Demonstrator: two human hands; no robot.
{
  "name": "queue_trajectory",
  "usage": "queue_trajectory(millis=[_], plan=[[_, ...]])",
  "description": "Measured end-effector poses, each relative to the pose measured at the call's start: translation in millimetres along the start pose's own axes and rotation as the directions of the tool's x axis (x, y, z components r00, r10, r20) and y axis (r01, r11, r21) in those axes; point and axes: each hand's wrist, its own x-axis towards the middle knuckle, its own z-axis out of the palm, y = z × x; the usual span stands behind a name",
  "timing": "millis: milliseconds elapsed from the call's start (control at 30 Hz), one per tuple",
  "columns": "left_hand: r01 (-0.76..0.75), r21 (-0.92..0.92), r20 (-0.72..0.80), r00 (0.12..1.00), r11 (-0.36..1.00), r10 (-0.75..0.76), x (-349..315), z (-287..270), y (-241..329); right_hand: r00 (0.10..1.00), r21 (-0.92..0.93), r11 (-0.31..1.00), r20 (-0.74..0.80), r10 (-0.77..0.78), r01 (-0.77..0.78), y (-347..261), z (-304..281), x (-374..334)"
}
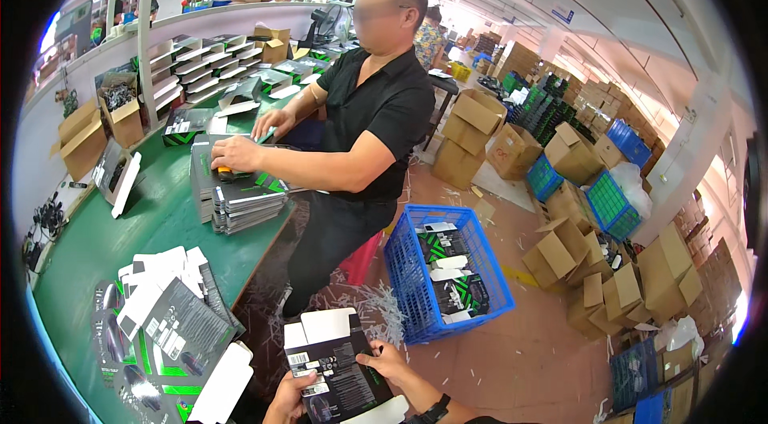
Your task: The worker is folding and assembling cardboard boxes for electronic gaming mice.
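Carton (340, 368), black with white end flaps, pale small print and a pale label near its upper left, is held at the bottom centre of the frame. Left hand (290, 397) has its fingers closed on the left edge; right hand (389, 363) grips the right edge. Flattened cartons (181, 328) lie lower left on a green surface (160, 224); a blue crate (410, 280) stands right of centre.

On my feed I see a barcode (298, 358) and white print (352, 380) on the black box (368, 396) left of the blue basket (410, 300); flattened boxes (188, 326) farther left of it carry similar print, all too small for me to read.
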Motion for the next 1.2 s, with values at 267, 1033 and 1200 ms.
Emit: queue_trajectory(millis=[267,1033,1200], plan=[[-0.136,0.136,-0.173,0.972,0.981,0.159,-6.5,21.3,7.0,0.990,0.112,0.990,-0.118,-0.078,0.091,-7.3,11.0,-2.7],[-0.530,0.846,0.298,0.549,0.049,0.781,42.4,5.6,0.7,0.616,-0.266,0.596,-0.012,-0.788,0.758,-17.7,12.6,21.4],[-0.554,0.830,0.265,0.496,0.067,0.827,29.9,22.3,1.8,0.672,-0.105,0.718,-0.281,-0.685,0.688,-25.0,28.3,9.9]])
